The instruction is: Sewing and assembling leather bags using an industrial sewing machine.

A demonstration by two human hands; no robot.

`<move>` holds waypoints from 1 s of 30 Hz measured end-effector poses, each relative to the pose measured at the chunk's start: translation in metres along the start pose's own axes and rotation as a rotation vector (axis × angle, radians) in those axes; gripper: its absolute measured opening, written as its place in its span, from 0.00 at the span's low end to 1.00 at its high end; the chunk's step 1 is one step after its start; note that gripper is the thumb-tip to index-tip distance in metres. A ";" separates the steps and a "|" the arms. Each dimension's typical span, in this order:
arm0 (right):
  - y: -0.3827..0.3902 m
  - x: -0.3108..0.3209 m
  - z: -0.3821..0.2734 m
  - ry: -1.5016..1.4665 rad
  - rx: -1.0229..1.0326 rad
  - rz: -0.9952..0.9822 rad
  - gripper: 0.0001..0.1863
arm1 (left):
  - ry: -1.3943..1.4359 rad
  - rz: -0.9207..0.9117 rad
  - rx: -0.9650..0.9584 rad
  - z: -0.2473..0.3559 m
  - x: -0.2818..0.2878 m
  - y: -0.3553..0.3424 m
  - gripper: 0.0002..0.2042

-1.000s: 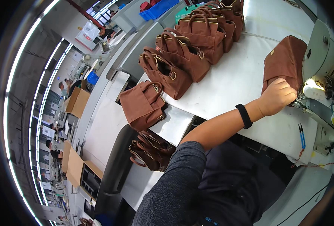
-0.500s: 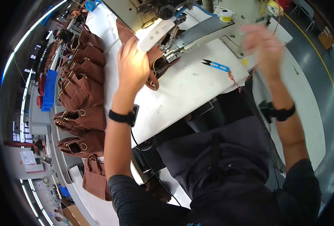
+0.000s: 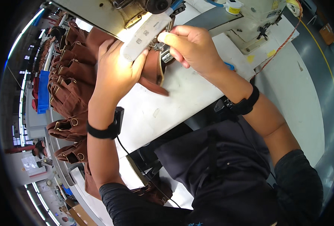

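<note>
A brown handbag (image 3: 150,69) with a gold-toothed zipper sits at the end of the sewing machine's arm (image 3: 219,22). My left hand (image 3: 116,71) grips its left side, thumb toward the needle; a white lamp bar (image 3: 146,35) hides some fingertips. My right hand (image 3: 197,49) is closed in a pinch beside the needle and presser foot (image 3: 166,54). Whatever lies between its fingertips is too small to make out. Blue-handled thread snips (image 3: 229,66) lie on the white table (image 3: 163,109), mostly hidden by my right forearm.
Several brown handbags (image 3: 71,94) stand in a row along the left, with a blue bin (image 3: 43,92) beyond. A small white pot (image 3: 233,6) rests on the machine bed. Orange-and-white cord (image 3: 276,52) hangs at the right. A cable runs from my left wristband (image 3: 106,130).
My right hand has swung in from the far right to the needle area, its fingers closing to a pinch. My left hand stays on the handbag; the view has shifted closer to the machine.
</note>
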State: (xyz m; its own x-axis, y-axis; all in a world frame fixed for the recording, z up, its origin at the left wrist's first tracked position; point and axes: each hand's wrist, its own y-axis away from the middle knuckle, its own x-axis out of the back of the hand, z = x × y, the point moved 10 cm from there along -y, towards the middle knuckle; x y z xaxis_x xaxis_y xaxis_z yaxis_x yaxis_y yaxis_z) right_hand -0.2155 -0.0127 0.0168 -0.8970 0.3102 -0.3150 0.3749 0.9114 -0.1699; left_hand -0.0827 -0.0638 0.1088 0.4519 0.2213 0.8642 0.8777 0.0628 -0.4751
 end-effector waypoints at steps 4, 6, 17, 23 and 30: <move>0.001 -0.001 -0.003 0.069 0.058 -0.009 0.14 | 0.113 -0.130 0.158 0.006 0.006 0.015 0.09; 0.002 -0.001 -0.003 0.083 0.042 -0.006 0.14 | 0.057 -0.135 0.197 0.012 0.013 0.021 0.09; 0.015 0.007 0.003 0.055 0.224 0.037 0.14 | -0.263 -0.238 0.225 0.022 0.066 0.053 0.14; 0.038 0.009 0.053 0.365 0.167 -0.036 0.25 | -0.484 -0.189 0.139 -0.006 0.094 0.075 0.09; 0.054 -0.026 0.060 -0.360 -0.398 -0.427 0.28 | -0.001 -0.205 0.416 -0.043 0.124 0.054 0.08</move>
State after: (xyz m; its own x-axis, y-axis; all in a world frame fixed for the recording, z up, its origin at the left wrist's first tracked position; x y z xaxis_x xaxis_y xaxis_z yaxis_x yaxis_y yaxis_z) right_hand -0.1575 0.0123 -0.0402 -0.7876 -0.1446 -0.5989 -0.1706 0.9852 -0.0135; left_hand 0.0276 -0.0752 0.1971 0.2751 0.1641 0.9473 0.8103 0.4908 -0.3203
